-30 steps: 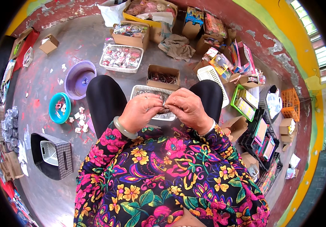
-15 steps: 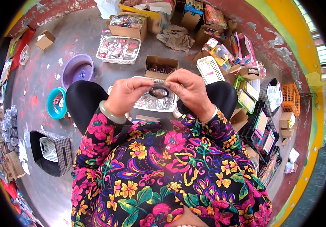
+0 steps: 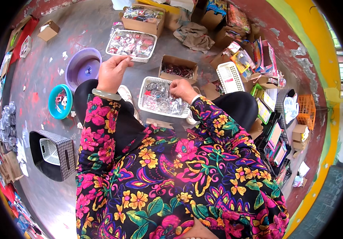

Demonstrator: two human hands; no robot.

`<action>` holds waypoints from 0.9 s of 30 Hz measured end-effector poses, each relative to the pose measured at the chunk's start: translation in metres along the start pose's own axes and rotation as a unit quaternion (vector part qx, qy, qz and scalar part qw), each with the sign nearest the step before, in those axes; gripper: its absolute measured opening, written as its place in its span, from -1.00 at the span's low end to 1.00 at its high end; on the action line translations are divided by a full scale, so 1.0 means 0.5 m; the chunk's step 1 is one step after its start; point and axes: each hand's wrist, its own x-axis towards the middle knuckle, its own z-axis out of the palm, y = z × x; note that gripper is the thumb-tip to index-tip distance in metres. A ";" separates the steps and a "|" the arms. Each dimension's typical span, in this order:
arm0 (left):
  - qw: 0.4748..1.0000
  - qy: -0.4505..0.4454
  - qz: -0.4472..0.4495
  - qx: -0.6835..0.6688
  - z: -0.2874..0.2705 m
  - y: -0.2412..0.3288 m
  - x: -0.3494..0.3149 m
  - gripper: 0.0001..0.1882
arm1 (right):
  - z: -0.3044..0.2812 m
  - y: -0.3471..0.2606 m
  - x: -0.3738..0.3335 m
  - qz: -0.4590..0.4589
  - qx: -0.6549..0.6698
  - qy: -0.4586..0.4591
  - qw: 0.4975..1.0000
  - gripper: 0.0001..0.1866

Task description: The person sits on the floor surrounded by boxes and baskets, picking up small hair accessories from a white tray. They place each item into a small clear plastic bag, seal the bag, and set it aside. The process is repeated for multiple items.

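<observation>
A white basket (image 3: 141, 104) sits between my knees, filled with small clear packets (image 3: 159, 95) that hold dark bands and a few red pieces. My right hand (image 3: 184, 91) reaches over its right side, fingertips pinched together at the packets; whatever they grip, if anything, is hidden. Off to the left, my left hand (image 3: 114, 73) is raised beside the purple basin, thumb and fingers pressed together. Anything held there is too small to make out. Just behind the basket stands an open cardboard box (image 3: 178, 67) of dark bands.
Farther back, another white basket (image 3: 131, 44) of packets stands before a full carton (image 3: 143, 20). Left are a purple basin (image 3: 83, 69), a teal basin (image 3: 60, 102) and a checked bin (image 3: 52, 155). Right are a narrow white basket (image 3: 230, 77), black crates (image 3: 273, 145) and an orange crate (image 3: 306, 111).
My hands were together above the basket around a dark ring-shaped thing. They have parted: the left moved left and farther out, the right lowered to the packets.
</observation>
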 end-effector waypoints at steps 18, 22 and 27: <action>0.995 -0.028 -0.006 0.099 0.039 0.035 -0.030 -0.81 | 0.039 0.122 0.053 -0.036 -0.391 -0.006 0.920 -0.75; 0.993 -0.039 0.015 0.115 0.045 0.035 -0.029 -0.82 | 0.041 0.175 0.085 0.023 -0.276 0.068 0.958 -0.79; 0.990 -0.019 0.051 0.128 0.069 0.024 -0.018 -0.85 | 0.038 0.177 0.101 -0.048 -0.398 0.028 0.916 -0.78</action>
